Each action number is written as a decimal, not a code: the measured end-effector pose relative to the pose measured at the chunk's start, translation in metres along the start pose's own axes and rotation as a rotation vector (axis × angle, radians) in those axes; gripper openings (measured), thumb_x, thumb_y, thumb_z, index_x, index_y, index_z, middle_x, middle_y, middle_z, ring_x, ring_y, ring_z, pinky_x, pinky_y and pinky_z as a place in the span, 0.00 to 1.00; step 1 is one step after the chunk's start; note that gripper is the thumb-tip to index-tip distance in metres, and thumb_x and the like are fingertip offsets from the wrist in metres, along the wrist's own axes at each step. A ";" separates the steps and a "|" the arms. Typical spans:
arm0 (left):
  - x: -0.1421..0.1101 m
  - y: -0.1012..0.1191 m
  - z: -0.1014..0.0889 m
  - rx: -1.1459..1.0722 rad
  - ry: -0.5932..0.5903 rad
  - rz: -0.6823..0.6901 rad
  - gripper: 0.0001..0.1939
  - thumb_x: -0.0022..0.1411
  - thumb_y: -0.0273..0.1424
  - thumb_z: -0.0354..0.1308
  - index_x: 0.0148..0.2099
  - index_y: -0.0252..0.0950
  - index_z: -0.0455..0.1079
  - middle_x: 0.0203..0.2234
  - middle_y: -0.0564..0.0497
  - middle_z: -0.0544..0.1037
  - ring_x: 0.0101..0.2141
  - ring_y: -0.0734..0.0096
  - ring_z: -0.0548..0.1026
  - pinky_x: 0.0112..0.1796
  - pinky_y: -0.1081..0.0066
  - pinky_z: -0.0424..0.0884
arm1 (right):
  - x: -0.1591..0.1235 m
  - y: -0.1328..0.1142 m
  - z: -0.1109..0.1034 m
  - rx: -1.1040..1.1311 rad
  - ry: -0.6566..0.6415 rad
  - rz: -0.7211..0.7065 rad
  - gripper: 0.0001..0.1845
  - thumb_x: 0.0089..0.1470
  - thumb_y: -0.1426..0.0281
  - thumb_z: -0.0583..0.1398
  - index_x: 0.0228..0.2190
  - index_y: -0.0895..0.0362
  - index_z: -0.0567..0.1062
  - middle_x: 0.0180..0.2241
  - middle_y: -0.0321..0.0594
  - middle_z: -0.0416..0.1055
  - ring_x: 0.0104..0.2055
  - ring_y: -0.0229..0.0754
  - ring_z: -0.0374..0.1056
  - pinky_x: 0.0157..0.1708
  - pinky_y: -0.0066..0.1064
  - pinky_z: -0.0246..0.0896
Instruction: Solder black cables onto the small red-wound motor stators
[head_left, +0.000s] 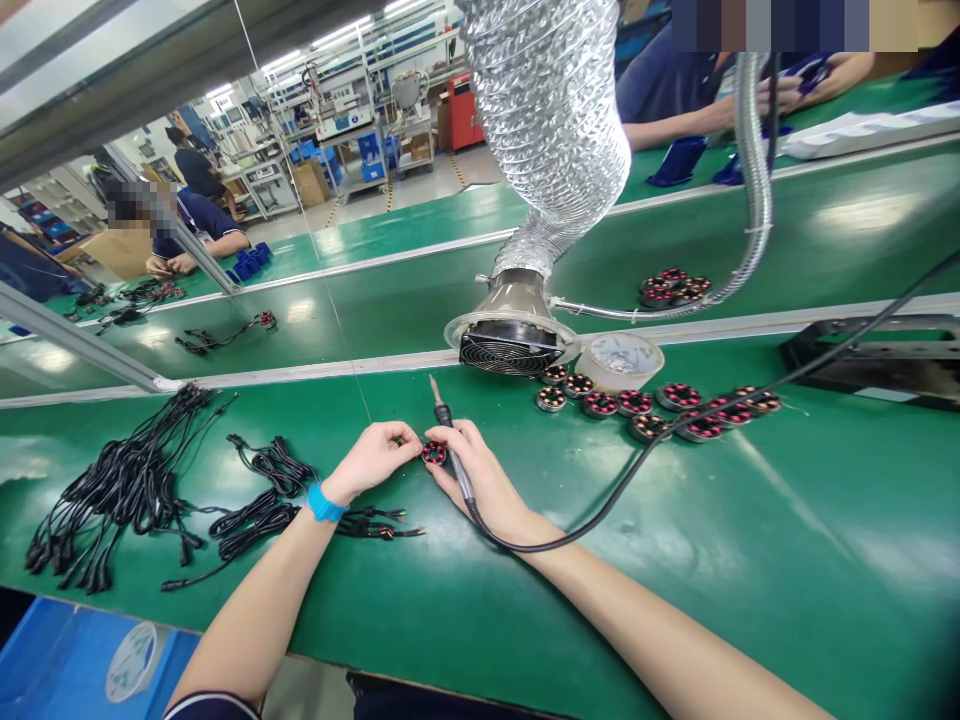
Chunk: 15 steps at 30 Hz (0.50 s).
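Observation:
My right hand (487,485) holds a soldering iron (460,478), its tip pointing up and away from me. The thumb and fingers of this same hand also steady a small round motor stator (433,453) with red windings. From the other side my left hand (379,455), above a blue wristband (325,502), pinches at the stator's left edge; any thin wire between those fingertips is too small to make out. Black cables (259,520) with bared coloured ends lie beside and under my left forearm.
A large bundle of black cables (139,480) lies at left. Several stators (634,402) sit at right near a round white tub (621,360). A fume extractor (517,340) hangs ahead. The iron's cord (600,515) crosses my right forearm. Co-workers sit beyond the green conveyor (390,310).

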<state>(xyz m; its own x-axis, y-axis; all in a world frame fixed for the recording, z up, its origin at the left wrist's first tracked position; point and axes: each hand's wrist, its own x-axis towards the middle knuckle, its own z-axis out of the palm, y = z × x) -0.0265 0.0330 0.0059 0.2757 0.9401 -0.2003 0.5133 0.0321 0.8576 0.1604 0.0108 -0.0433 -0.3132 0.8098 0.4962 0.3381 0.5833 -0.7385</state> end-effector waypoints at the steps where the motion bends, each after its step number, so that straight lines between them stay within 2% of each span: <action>1: 0.001 -0.001 0.000 -0.035 -0.006 0.006 0.15 0.57 0.41 0.60 0.33 0.32 0.72 0.26 0.53 0.74 0.26 0.75 0.66 0.31 0.73 0.61 | 0.000 0.000 0.000 0.003 0.000 0.000 0.20 0.57 0.77 0.57 0.51 0.53 0.65 0.44 0.42 0.62 0.41 0.41 0.69 0.43 0.33 0.69; 8: 0.002 0.004 -0.001 -0.203 -0.012 -0.017 0.16 0.52 0.41 0.65 0.32 0.32 0.72 0.28 0.51 0.75 0.30 0.72 0.70 0.36 0.71 0.65 | -0.001 0.002 0.000 0.017 -0.011 0.000 0.20 0.57 0.78 0.57 0.50 0.52 0.65 0.44 0.42 0.62 0.42 0.41 0.69 0.45 0.35 0.68; 12: 0.000 0.006 -0.009 -0.132 0.031 -0.026 0.18 0.54 0.44 0.63 0.31 0.32 0.72 0.26 0.51 0.75 0.28 0.72 0.69 0.33 0.72 0.64 | 0.000 0.000 -0.001 0.006 -0.012 -0.005 0.22 0.56 0.79 0.57 0.51 0.52 0.65 0.45 0.43 0.63 0.43 0.42 0.69 0.46 0.35 0.69; 15: -0.002 0.007 -0.013 -0.042 -0.032 -0.071 0.18 0.54 0.44 0.64 0.32 0.31 0.74 0.27 0.51 0.76 0.27 0.74 0.68 0.31 0.73 0.63 | 0.000 0.000 -0.001 0.006 -0.004 -0.009 0.21 0.56 0.78 0.57 0.51 0.52 0.65 0.44 0.42 0.62 0.42 0.42 0.70 0.45 0.35 0.69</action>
<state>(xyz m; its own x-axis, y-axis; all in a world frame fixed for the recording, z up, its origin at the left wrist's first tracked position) -0.0345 0.0355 0.0185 0.2664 0.9236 -0.2757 0.4978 0.1131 0.8599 0.1610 0.0105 -0.0429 -0.3200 0.8042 0.5009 0.3296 0.5902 -0.7369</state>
